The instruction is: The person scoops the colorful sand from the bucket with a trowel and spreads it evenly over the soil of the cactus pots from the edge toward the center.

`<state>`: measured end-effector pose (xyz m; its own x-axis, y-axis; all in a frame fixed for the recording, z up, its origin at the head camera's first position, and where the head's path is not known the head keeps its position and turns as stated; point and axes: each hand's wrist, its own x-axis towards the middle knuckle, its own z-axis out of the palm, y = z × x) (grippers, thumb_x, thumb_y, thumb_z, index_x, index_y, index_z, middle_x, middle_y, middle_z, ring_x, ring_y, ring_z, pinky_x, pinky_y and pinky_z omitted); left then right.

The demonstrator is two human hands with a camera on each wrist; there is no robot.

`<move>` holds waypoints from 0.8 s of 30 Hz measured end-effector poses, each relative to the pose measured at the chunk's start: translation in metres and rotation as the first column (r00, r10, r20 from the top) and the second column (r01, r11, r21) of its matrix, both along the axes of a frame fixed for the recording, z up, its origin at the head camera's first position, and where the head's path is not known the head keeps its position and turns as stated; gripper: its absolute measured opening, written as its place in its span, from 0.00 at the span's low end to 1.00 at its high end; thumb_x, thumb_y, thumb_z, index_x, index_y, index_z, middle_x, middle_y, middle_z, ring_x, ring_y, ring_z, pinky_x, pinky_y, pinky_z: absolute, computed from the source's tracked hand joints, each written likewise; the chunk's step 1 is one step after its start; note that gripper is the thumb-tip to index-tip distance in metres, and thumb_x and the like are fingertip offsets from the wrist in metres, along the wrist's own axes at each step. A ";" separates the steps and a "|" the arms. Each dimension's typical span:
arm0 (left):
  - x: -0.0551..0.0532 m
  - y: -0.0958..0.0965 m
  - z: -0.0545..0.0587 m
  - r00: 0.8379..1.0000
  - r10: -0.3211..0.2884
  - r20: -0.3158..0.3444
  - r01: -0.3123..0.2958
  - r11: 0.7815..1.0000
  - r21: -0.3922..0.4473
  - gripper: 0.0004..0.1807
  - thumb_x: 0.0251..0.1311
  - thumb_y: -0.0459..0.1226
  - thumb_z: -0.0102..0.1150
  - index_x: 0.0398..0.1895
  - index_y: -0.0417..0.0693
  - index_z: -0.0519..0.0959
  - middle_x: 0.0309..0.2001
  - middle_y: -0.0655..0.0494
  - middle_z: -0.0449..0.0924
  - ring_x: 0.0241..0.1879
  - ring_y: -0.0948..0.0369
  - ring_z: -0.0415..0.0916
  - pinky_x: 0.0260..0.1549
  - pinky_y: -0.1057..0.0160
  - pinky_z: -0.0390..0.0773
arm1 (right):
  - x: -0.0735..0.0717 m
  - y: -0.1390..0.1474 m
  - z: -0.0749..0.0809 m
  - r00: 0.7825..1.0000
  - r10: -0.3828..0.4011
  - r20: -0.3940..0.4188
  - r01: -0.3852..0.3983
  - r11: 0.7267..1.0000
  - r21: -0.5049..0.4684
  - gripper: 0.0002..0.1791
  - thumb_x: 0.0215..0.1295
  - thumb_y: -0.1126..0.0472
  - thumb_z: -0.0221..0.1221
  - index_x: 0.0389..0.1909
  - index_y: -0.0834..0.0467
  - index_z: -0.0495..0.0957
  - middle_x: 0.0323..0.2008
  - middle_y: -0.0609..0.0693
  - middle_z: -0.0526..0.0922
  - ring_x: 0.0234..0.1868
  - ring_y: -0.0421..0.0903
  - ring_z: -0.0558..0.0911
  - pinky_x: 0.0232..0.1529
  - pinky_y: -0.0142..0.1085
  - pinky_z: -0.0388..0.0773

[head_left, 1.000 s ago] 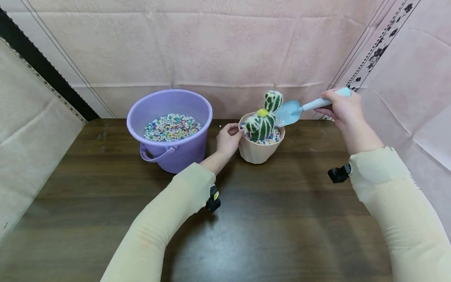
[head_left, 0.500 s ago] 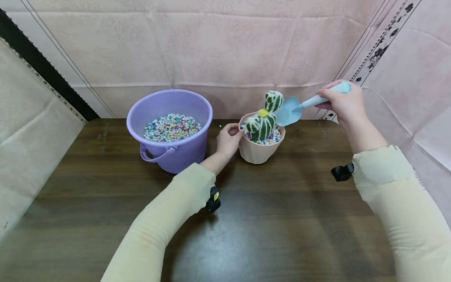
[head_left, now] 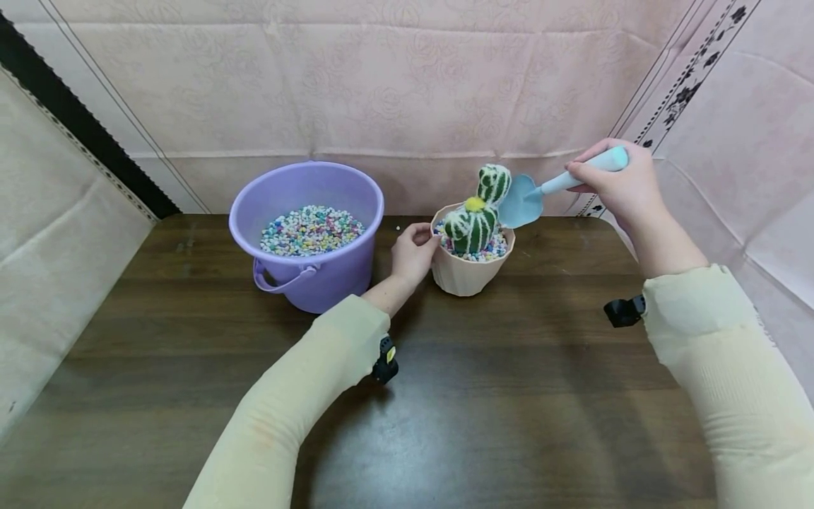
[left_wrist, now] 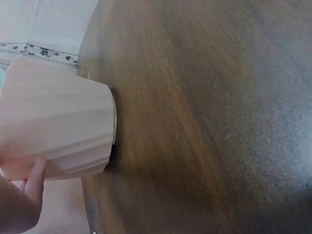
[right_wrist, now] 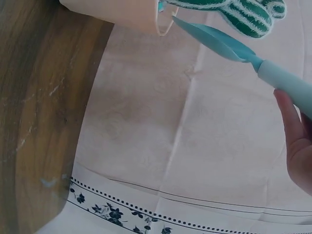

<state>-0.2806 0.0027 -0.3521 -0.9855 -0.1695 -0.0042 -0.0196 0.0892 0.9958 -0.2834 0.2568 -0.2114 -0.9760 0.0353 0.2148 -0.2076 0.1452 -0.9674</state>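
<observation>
A cream, fluted flowerpot (head_left: 467, 277) holds an artificial cactus (head_left: 472, 230) with a yellow flower, set in coloured pebbles (head_left: 497, 247). My left hand (head_left: 413, 251) grips the pot's left rim; in the left wrist view its thumb lies against the pot's outer wall (left_wrist: 58, 122). My right hand (head_left: 620, 184) holds a light-blue trowel (head_left: 556, 184) by its handle, blade slanting down toward the pot. The trowel's tip is right at the pot's far-right rim, beside the cactus. In the right wrist view the blade (right_wrist: 219, 41) shows edge-on with no pebbles visible on it.
Left of the pot stands a purple bucket (head_left: 343, 279), part-filled with coloured pebbles (head_left: 311, 232), its handle hanging in front. A few stray pebbles lie on the brown wooden table (head_left: 483, 396) between them. Pale cloth (head_left: 394, 85) hangs behind and at both sides.
My right hand has risen slightly and the trowel's handle tilts up more steeply, its blade staying by the pot's rim. My left hand, the pot and the bucket stay put.
</observation>
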 end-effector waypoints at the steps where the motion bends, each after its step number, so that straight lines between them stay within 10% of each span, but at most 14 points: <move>1: 0.001 0.000 0.001 1.000 0.001 -0.001 -0.001 1.000 0.000 0.16 0.61 0.34 0.57 0.52 0.42 0.75 0.48 0.44 0.82 0.28 0.64 0.74 0.35 0.55 0.84 | 0.001 0.000 0.001 1.000 -0.003 -0.012 0.003 0.999 0.040 0.05 0.53 0.68 0.65 0.22 0.57 0.80 0.26 0.43 0.81 0.26 0.36 0.82 0.29 0.26 0.83; 6: 0.003 -0.001 0.003 1.000 0.003 -0.001 -0.003 1.000 0.002 0.16 0.61 0.35 0.56 0.53 0.43 0.75 0.49 0.45 0.81 0.29 0.64 0.74 0.35 0.57 0.84 | 0.005 -0.001 0.004 0.999 -0.021 -0.040 0.025 0.994 0.110 0.06 0.53 0.67 0.65 0.22 0.54 0.80 0.25 0.41 0.81 0.26 0.35 0.82 0.29 0.25 0.82; 15: 0.006 -0.008 0.011 0.999 0.005 -0.045 -0.011 0.990 -0.143 0.18 0.60 0.36 0.57 0.52 0.40 0.76 0.49 0.44 0.81 0.49 0.54 0.78 0.48 0.60 0.80 | 0.009 0.007 0.004 0.993 -0.114 0.029 0.118 0.967 -0.225 0.06 0.51 0.72 0.64 0.23 0.60 0.77 0.23 0.48 0.79 0.23 0.39 0.84 0.25 0.30 0.83; 24: 0.038 -0.035 0.069 0.962 -0.128 -0.242 0.060 0.961 -0.270 0.17 0.60 0.36 0.58 0.52 0.41 0.77 0.50 0.47 0.81 0.48 0.55 0.78 0.50 0.65 0.78 | 0.015 0.026 0.021 0.987 -0.160 0.027 0.154 0.872 -0.465 0.07 0.50 0.77 0.62 0.24 0.65 0.75 0.20 0.53 0.82 0.22 0.44 0.85 0.24 0.34 0.83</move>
